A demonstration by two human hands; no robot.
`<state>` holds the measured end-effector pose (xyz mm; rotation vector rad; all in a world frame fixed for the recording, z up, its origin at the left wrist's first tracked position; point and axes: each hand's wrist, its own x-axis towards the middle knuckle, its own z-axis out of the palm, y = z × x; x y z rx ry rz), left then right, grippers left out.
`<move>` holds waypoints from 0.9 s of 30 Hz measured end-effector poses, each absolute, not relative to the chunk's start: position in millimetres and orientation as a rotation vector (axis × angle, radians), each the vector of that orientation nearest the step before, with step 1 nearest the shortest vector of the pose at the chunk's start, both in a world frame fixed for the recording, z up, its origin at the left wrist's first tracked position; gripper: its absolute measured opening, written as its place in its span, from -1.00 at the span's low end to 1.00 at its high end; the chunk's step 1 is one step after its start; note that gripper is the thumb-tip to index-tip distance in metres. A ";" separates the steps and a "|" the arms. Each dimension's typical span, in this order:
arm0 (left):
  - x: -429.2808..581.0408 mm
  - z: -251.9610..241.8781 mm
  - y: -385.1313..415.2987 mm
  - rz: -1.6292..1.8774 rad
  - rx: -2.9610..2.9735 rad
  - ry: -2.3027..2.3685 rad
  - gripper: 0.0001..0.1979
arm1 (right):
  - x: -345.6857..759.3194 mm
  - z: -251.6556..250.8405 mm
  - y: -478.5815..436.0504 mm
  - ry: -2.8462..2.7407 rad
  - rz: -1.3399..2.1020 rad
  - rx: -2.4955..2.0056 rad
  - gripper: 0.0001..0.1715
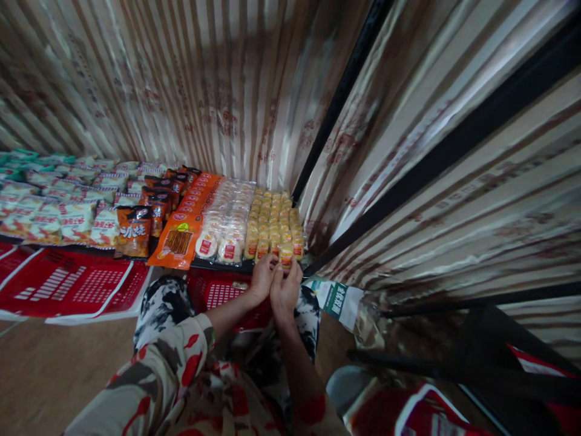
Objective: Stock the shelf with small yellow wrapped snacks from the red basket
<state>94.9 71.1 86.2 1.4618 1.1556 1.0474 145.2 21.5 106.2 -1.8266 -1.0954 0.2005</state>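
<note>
My left hand (262,278) and my right hand (285,289) meet at the front edge of a low shelf (218,264). Both pinch a small yellow snack pack (285,257) at the front of the yellow rows (275,224). The fingers of both hands are curled together around that pack. Left of the yellow packs lie clear bags of round white cakes (226,225) and long orange packets (187,227). My patterned sleeve and knees fill the lower middle.
Dark snack bags (134,230) and white-and-green packets (49,209) fill the shelf further left. Red baskets (68,284) sit below the shelf. A striped curtain (227,85) hangs behind, with black frame bars (345,91). A green-white packet (336,298) lies at right.
</note>
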 end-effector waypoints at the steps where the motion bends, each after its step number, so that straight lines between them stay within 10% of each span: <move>1: 99.5 86.2 73.4 1.036 1.452 1.126 -0.94 | 146.7 106.8 21.7 -1.080 0.197 -1.820 -0.35; 27: 118.5 75.4 101.3 0.806 1.652 0.938 -0.76 | 154.0 99.4 34.7 -0.945 0.322 -2.076 -0.22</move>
